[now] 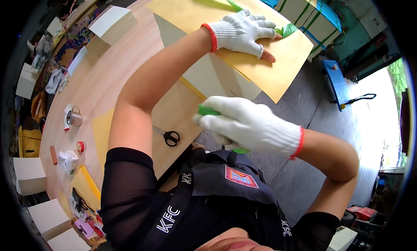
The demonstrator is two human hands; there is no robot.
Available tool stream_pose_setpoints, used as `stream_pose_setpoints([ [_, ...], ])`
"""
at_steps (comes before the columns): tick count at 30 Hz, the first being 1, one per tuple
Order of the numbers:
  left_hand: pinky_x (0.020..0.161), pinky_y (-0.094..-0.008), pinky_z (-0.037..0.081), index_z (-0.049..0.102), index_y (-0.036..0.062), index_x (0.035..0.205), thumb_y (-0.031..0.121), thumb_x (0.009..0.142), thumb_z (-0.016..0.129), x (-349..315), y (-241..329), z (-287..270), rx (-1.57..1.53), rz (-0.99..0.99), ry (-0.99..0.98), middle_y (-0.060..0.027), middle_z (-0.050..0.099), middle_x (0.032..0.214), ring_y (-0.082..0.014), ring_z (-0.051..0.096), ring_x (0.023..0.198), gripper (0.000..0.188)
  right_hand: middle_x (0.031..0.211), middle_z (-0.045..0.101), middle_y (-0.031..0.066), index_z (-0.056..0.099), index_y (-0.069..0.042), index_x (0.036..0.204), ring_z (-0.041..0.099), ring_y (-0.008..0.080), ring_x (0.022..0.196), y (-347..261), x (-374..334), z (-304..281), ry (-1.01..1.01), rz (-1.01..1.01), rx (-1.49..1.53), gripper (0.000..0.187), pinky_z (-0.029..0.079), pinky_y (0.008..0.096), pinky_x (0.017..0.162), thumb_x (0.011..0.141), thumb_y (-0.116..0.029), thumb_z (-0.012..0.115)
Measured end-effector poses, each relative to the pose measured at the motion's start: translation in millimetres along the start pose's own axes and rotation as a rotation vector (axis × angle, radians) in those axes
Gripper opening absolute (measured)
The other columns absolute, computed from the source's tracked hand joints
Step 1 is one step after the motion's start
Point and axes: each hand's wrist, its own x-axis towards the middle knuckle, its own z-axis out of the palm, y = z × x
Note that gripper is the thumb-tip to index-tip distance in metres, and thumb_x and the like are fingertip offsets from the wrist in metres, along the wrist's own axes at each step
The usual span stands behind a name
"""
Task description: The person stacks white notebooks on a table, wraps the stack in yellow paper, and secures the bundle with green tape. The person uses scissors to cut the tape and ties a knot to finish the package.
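Note:
My left hand [243, 34], in a white knit glove with bare fingertips, lies flat with spread fingers on a yellow-brown paper sheet [286, 68]. The sheet covers the top of a tall white paper stack [191, 73] at the table's edge. Green plastic strap [230, 3] runs over the sheet, and a crumpled bit of it shows beside my left fingertips. Nearer to me, my gloved right hand [243, 125] is closed around green strap [208, 110], which shows at both ends of the fist. Black-handled scissors [171, 138] rest on the table to its left.
The wooden table [104, 77] carries a metal mug [74, 118], a red tape roll [80, 147] and a white paper stack [114, 24]. Strapped stacks [310, 12] stand at the far right. A blue flat cart [335, 84] is on the floor to the right.

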Motion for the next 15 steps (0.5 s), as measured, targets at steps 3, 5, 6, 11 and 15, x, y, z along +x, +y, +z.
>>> stream_pose_setpoints([
  [3, 0.107, -0.0404, 0.034, 0.052, 0.0183, 0.134, 0.07, 0.077, 0.057, 3.1, 3.3, -1.4, -0.002, 0.001, 0.004, -0.0119, 0.044, 0.142, -0.0343, 0.041, 0.128, 0.077, 0.082, 0.066, 0.0115, 0.059, -0.008, 0.111, 0.066, 0.0283, 0.07, 7.9, 24.7, 24.9, 0.086, -0.239, -0.158, 0.031, 0.052, 0.0375, 0.066, 0.094, -0.031, 0.047],
  [5, 0.106, -0.0396, 0.035, 0.052, 0.0184, 0.134, 0.07, 0.077, 0.057, 6.5, 3.1, 2.0, -0.01, 0.013, 0.001, -0.0112, 0.044, 0.141, -0.0342, 0.041, 0.128, 0.077, 0.082, 0.066, 0.0119, 0.06, -0.008, 0.11, 0.065, 0.0312, 0.073, 5.1, 39.7, 30.8, 0.077, -0.264, -0.142, 0.032, 0.052, 0.0385, 0.067, 0.093, -0.032, 0.047],
  [6, 0.106, -0.0392, 0.035, 0.052, 0.0185, 0.134, 0.07, 0.077, 0.057, 9.3, 5.4, 2.4, -0.016, 0.019, -0.006, -0.011, 0.044, 0.141, -0.0341, 0.041, 0.128, 0.078, 0.082, 0.066, 0.012, 0.061, -0.007, 0.106, 0.065, 0.0315, 0.075, 10.2, 48.2, 33.7, 0.1, -0.25, -0.121, 0.032, 0.052, 0.0393, 0.068, 0.093, -0.032, 0.047],
  [11, 0.107, -0.0393, 0.033, 0.052, 0.0204, 0.135, 0.07, 0.077, 0.056, 4.7, -0.5, 1.1, -0.019, -0.001, -0.028, -0.01, 0.045, 0.141, -0.0334, 0.041, 0.127, 0.076, 0.081, 0.065, 0.0081, 0.063, -0.007, 0.097, 0.065, 0.0237, 0.071, -42.6, 6.3, -6.1, -0.101, -0.111, -0.174, 0.026, 0.052, 0.0348, 0.059, 0.092, -0.028, 0.048],
  [15, 0.109, -0.0397, 0.028, 0.049, 0.0163, 0.136, 0.066, 0.079, 0.052, 6.4, -16.4, 14.5, 0.01, 0.06, 0.038, -0.0079, 0.042, 0.144, -0.028, 0.039, 0.129, 0.076, 0.076, 0.064, 0.0042, 0.064, -0.005, 0.103, 0.057, 0.01, 0.06, -23.7, -12.9, -59.6, 0.191, -0.682, -0.842, 0.026, 0.046, 0.0222, 0.051, 0.092, -0.025, 0.053],
])
